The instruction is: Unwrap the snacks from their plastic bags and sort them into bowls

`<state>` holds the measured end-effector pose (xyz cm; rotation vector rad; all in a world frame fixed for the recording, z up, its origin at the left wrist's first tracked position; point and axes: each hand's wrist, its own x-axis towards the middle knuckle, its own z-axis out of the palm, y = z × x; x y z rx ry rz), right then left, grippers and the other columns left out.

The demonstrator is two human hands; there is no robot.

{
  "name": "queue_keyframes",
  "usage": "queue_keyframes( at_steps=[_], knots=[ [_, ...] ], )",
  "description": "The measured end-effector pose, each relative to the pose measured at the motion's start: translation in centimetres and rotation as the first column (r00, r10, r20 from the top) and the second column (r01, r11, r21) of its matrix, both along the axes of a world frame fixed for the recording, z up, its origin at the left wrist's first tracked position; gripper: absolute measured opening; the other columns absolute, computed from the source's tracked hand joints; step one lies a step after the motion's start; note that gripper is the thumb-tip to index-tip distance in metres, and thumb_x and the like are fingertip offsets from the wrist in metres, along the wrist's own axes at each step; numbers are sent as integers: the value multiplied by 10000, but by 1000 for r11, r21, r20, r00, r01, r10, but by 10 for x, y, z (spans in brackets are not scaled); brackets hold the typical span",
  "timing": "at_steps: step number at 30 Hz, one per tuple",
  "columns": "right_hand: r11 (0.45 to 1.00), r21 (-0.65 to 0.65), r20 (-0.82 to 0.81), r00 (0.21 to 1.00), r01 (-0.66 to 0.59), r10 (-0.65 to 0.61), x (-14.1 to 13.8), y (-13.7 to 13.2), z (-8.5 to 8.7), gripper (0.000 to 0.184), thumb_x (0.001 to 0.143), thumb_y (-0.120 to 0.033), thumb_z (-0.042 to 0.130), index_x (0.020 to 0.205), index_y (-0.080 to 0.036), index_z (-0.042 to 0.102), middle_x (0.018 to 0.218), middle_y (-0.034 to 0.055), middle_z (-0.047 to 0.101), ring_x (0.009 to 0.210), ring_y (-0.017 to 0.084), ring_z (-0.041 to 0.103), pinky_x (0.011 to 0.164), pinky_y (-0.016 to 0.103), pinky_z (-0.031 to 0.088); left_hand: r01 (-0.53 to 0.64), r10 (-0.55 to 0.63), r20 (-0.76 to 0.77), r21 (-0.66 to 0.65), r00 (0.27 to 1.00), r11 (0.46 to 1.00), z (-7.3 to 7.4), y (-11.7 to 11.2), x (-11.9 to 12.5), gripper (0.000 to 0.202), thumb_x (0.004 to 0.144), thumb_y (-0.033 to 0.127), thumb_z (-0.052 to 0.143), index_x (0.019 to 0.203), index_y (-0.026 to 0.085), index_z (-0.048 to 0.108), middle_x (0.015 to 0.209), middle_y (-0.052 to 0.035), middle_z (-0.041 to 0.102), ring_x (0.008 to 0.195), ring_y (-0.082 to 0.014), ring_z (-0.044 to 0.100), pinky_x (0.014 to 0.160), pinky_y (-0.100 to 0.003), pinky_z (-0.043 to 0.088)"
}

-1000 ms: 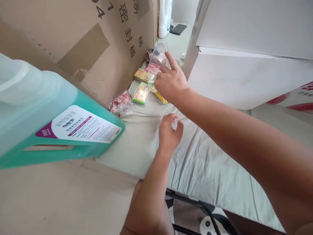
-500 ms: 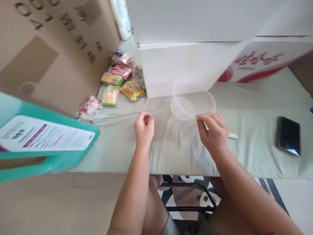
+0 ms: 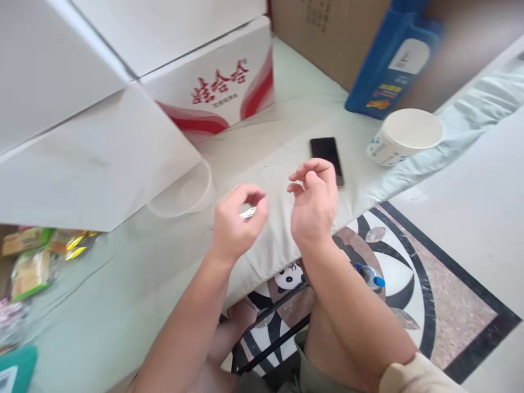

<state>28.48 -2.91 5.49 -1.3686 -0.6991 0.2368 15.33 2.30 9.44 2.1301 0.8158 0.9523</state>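
The clear tub (image 3: 190,191) sits on the tabletop (image 3: 98,322) close against the white carton (image 3: 73,169), probably to leave working room in front. Just right of the tub, the left hand (image 3: 240,221) curls its grip into a loose ring; a white object (image 3: 248,213) shows through, and whether it is held I cannot tell. Farther right of the tub, the right hand (image 3: 314,204) is half open, apparently holding nothing, near the phone (image 3: 327,150). Snack packets (image 3: 33,273) lie left of the tub, presumably flat because limp wrappers suit lying.
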Motion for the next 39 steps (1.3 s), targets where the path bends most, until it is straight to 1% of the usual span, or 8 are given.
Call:
queue_keyframes(
  at_steps=[3,6,11,15,19,31,34,39],
  knots=[
    [998,-18,-207,976,58,-60,44,14,-20,479,1065,-475,131,1229,-237,514,1047,115,640,978,215,716,784,356,628,261,-246,-122,125,961,957,29,-5,120,135,926,175,563,863,221,673,836,19,686,814,-147,702,825,-303,567],
    [994,28,-329,940,106,-91,78,19,-31,730,1038,-546,-61,1329,-199,512,1199,167,649,1048,233,721,839,399,637,552,-449,-435,142,781,822,41,-10,227,181,950,148,540,996,198,708,1047,6,691,1132,-215,731,1027,-394,540],
    [994,103,-521,853,47,14,103,11,-29,665,1006,-556,53,1313,-185,511,1275,159,665,1193,241,716,887,401,656,787,-415,-808,93,417,610,22,-5,321,431,999,114,509,1401,184,646,1253,-63,697,1367,-327,633,1129,-532,501],
    [973,162,-774,633,163,22,99,12,-11,368,986,-484,256,1099,-233,501,1111,109,678,1098,245,730,843,425,665,710,-340,-842,70,418,701,15,2,333,282,953,40,467,997,53,746,973,-32,657,1375,-410,625,1127,-688,441],
    [947,183,-864,502,264,27,97,13,4,170,950,-402,349,897,-257,419,923,61,606,1007,230,717,790,411,661,678,-251,-852,154,460,719,20,8,331,392,889,23,408,1114,25,729,1212,-51,632,1487,-432,493,1147,-681,385],
    [968,174,-761,649,180,16,73,17,-8,279,1021,-440,303,962,-241,489,937,62,595,994,229,704,731,395,654,705,-215,-852,225,477,672,33,11,306,411,861,69,306,1049,118,668,1122,-27,643,1355,-316,638,1026,-529,461],
    [970,170,-745,667,176,10,70,19,-7,263,1017,-435,317,957,-244,488,979,66,603,1009,226,701,736,389,645,674,-245,-792,263,560,691,40,11,298,232,697,89,147,707,222,336,1083,-13,469,1429,-313,561,972,-503,368],
    [967,160,-774,633,197,-1,65,22,-4,204,983,-417,388,911,-250,480,909,41,576,873,195,678,664,335,591,689,-269,-775,276,572,670,47,17,290,198,620,143,80,728,309,96,1034,-2,342,1425,-284,552,917,-451,331]
  ],
)
